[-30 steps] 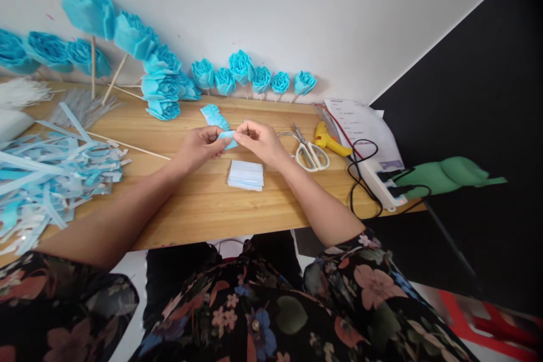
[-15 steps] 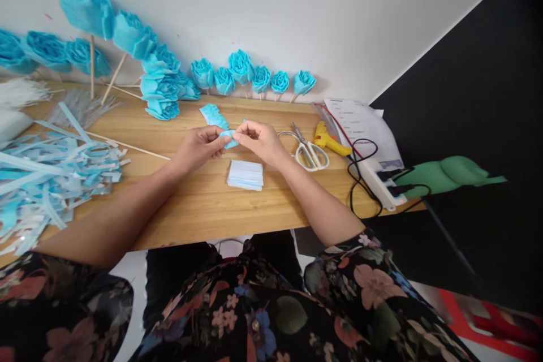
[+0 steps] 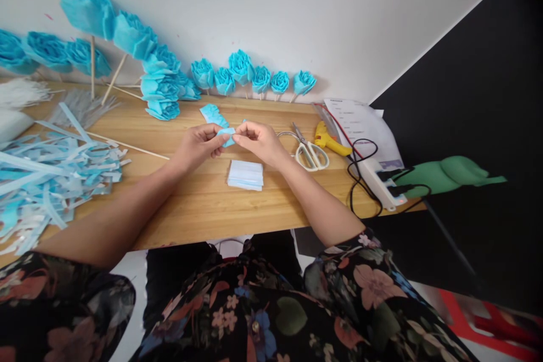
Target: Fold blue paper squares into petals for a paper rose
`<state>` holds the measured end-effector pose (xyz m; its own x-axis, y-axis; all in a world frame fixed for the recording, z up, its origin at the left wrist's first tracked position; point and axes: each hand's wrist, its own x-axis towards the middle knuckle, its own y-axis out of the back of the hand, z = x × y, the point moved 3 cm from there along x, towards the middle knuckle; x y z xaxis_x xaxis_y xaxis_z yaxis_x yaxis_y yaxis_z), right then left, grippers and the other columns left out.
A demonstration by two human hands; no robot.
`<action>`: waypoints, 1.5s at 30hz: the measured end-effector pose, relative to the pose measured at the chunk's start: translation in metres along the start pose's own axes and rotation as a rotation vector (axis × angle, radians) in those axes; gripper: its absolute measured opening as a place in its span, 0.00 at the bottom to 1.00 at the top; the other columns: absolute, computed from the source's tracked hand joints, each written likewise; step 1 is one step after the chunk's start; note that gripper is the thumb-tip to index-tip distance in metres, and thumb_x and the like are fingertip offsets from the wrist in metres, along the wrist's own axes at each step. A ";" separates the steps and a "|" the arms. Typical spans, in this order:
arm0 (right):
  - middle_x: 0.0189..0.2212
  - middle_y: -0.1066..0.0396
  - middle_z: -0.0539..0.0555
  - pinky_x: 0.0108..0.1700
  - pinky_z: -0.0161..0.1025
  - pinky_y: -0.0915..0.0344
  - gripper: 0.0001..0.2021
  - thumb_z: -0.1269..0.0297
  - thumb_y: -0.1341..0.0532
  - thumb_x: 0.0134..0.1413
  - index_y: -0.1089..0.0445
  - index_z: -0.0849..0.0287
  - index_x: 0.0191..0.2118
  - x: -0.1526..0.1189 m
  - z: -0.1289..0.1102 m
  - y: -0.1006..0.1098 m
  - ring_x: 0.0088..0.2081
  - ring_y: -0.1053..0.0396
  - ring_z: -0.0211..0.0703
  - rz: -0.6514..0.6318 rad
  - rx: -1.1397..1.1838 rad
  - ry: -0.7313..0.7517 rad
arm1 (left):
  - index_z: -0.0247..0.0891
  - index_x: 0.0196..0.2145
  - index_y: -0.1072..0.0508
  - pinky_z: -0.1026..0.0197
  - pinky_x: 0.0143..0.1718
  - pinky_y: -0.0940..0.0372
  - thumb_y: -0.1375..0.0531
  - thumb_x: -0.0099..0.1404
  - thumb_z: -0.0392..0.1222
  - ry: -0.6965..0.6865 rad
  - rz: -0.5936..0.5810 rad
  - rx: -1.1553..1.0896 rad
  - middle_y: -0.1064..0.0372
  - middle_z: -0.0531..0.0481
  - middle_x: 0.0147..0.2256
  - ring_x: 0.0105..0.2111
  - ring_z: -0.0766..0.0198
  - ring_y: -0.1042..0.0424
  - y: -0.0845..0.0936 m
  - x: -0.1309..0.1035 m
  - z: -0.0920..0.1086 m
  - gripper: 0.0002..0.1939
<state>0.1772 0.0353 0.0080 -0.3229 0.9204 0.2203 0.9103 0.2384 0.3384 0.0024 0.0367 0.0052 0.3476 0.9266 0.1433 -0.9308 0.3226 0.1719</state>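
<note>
Centrally, left hand (image 3: 200,146) and right hand (image 3: 259,142) converge above the table (image 3: 186,209), fingertips pinching my blue piece (image 3: 227,136).

Floral-print garment (image 3: 254,317): black ground; pink, orange and blue blossoms, green leaves. Sleeves (image 3: 63,305) end loose; black trousers (image 3: 178,277).

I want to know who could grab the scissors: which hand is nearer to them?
Right. The right hand is just left of the scissors; the left hand is farther left, beyond the blue piece.
</note>
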 end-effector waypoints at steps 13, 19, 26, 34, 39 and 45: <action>0.32 0.29 0.49 0.40 0.35 0.36 0.14 0.52 0.38 0.57 0.31 0.58 0.37 0.001 0.004 0.001 0.34 0.33 0.36 -0.015 0.137 -0.028 | 0.38 0.28 0.29 0.65 0.23 0.38 0.33 0.58 0.57 0.009 0.000 0.005 0.31 0.54 0.21 0.20 0.69 0.35 0.001 0.000 0.001 0.19; 0.31 0.29 0.49 0.40 0.35 0.36 0.15 0.49 0.37 0.56 0.31 0.58 0.34 0.001 0.002 0.001 0.34 0.34 0.36 -0.019 0.138 -0.026 | 0.38 0.27 0.28 0.66 0.22 0.40 0.34 0.58 0.57 0.020 -0.010 0.040 0.32 0.54 0.20 0.19 0.70 0.36 0.000 0.000 0.001 0.18; 0.29 0.31 0.48 0.39 0.36 0.38 0.14 0.51 0.35 0.54 0.32 0.58 0.31 0.001 0.000 0.001 0.32 0.36 0.35 0.004 0.144 -0.034 | 0.38 0.27 0.27 0.67 0.20 0.42 0.32 0.55 0.56 0.066 -0.013 0.029 0.32 0.54 0.19 0.19 0.69 0.36 -0.001 0.001 -0.003 0.18; 0.28 0.32 0.48 0.38 0.36 0.39 0.17 0.48 0.33 0.48 0.29 0.59 0.30 0.001 0.001 0.001 0.32 0.38 0.36 0.006 0.156 -0.091 | 0.38 0.26 0.28 0.67 0.21 0.40 0.34 0.58 0.55 0.025 0.006 0.040 0.32 0.53 0.20 0.19 0.70 0.36 0.000 0.000 0.000 0.17; 0.27 0.33 0.48 0.37 0.36 0.40 0.17 0.48 0.33 0.48 0.30 0.59 0.30 0.001 0.001 0.000 0.31 0.39 0.36 0.024 0.093 -0.092 | 0.38 0.25 0.28 0.66 0.22 0.40 0.34 0.58 0.55 0.027 -0.006 0.035 0.32 0.53 0.20 0.19 0.69 0.37 0.000 0.000 0.000 0.17; 0.25 0.35 0.46 0.34 0.36 0.43 0.12 0.54 0.36 0.49 0.33 0.58 0.28 0.002 0.003 -0.001 0.29 0.41 0.35 0.036 0.018 -0.048 | 0.38 0.27 0.28 0.64 0.24 0.38 0.34 0.59 0.55 0.039 -0.055 0.032 0.30 0.52 0.22 0.20 0.68 0.34 -0.001 -0.001 0.000 0.17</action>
<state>0.1766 0.0377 0.0050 -0.2772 0.9423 0.1876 0.9259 0.2099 0.3140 0.0025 0.0355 0.0053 0.3933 0.9145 0.0947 -0.9059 0.3679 0.2096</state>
